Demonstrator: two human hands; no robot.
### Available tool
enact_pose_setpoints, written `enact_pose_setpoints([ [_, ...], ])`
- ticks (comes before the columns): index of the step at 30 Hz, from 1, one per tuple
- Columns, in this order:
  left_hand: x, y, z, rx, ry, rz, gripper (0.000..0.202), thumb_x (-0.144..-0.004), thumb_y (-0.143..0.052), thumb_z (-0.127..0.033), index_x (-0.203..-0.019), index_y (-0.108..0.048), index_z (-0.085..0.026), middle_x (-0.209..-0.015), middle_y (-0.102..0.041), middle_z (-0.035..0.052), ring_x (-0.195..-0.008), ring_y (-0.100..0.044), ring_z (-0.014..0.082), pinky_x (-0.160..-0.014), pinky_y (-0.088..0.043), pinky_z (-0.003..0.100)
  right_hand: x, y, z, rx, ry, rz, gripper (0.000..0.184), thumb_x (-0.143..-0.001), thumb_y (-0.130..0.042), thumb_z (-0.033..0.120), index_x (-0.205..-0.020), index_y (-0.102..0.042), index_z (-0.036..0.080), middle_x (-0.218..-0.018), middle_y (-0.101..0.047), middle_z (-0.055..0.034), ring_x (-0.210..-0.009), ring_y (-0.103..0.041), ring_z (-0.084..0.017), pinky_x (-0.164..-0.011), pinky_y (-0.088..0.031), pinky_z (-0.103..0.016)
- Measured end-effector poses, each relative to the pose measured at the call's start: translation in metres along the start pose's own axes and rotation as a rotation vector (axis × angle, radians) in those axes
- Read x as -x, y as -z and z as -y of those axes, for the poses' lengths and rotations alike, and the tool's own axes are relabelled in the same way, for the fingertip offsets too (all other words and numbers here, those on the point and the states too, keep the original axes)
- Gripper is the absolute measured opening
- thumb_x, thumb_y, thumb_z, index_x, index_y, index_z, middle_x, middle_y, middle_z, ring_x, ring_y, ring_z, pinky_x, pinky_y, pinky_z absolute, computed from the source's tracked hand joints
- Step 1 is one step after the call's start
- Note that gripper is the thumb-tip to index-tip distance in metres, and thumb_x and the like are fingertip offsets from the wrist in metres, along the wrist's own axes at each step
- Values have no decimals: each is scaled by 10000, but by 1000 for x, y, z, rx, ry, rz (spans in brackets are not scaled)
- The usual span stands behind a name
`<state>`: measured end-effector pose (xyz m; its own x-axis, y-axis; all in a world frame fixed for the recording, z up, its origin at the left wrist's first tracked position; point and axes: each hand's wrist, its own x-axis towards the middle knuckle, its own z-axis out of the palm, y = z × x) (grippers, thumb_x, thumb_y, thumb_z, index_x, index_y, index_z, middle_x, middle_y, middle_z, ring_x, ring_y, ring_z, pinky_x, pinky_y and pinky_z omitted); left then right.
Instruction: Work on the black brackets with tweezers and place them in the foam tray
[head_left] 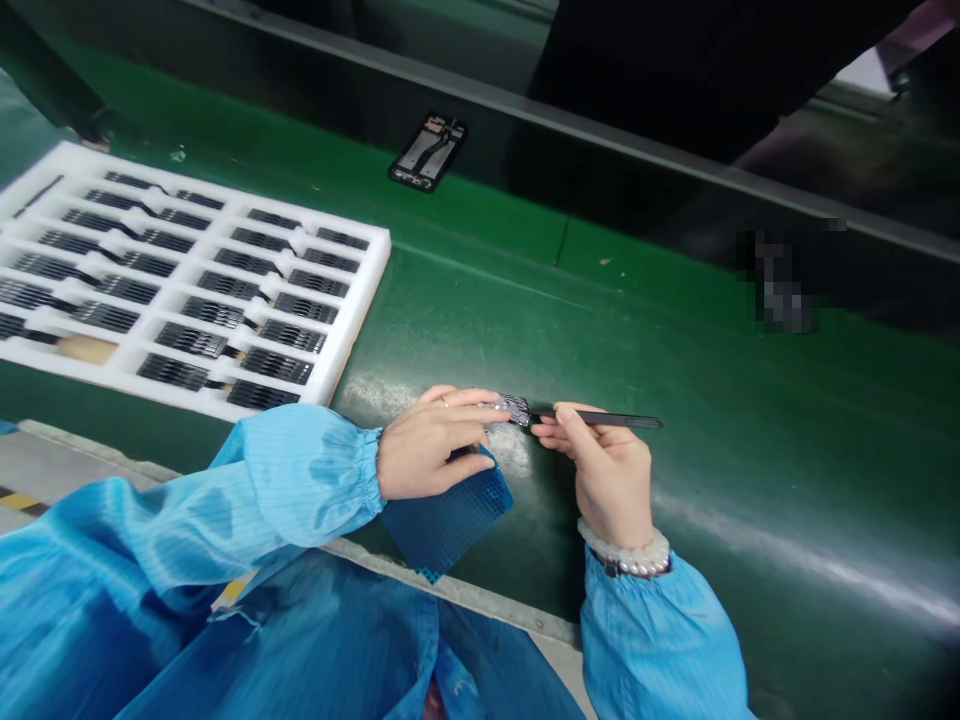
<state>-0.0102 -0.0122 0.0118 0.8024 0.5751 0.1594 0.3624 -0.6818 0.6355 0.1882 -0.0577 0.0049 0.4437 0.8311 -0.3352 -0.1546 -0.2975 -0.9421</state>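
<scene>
Right hand grasps a black tool, its tip at a small part. Left hand lays fingers over that part; whether it grips, I cannot tell. Under the left hand is a blue sheet, on the green bench. Leftward sits a white tray of dark pieces; beyond, a phone.
</scene>
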Motion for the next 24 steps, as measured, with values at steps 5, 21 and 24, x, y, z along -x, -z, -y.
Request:
enact_pose_setpoints([
  [5, 1, 0, 0, -8, -5, -10, 167, -887, -546, -279, -791, -624, -167, -1258, -604, 59, -1255, -473, 245, -962, -342, 407, 0, -1, -2, 3, 13, -11, 269, -667, -768, 339, -817, -687, 131, -653, -729, -38, -578, -701, -139, -545, -568, -208],
  [21, 1, 0, -1, -44, -17, -18, 149, -886, -543, -268, -804, -624, -173, -1251, -611, 36, -1247, -482, 234, -963, -352, 403, 12, -4, -9, 159, 264, -80, 201, -736, -709, 327, -836, -684, 154, -690, -736, -29, -646, -725, -168, -630, -605, -257],
  [24, 1, 1, -1, -45, -17, -20, 152, -884, -543, -264, -798, -630, -173, -1249, -612, 38, -1248, -481, 235, -965, -351, 406, 14, -3, -11, 229, 352, -81, 175, -760, -689, 312, -852, -683, 164, -727, -739, -33, -661, -727, -165, -630, -601, -243],
])
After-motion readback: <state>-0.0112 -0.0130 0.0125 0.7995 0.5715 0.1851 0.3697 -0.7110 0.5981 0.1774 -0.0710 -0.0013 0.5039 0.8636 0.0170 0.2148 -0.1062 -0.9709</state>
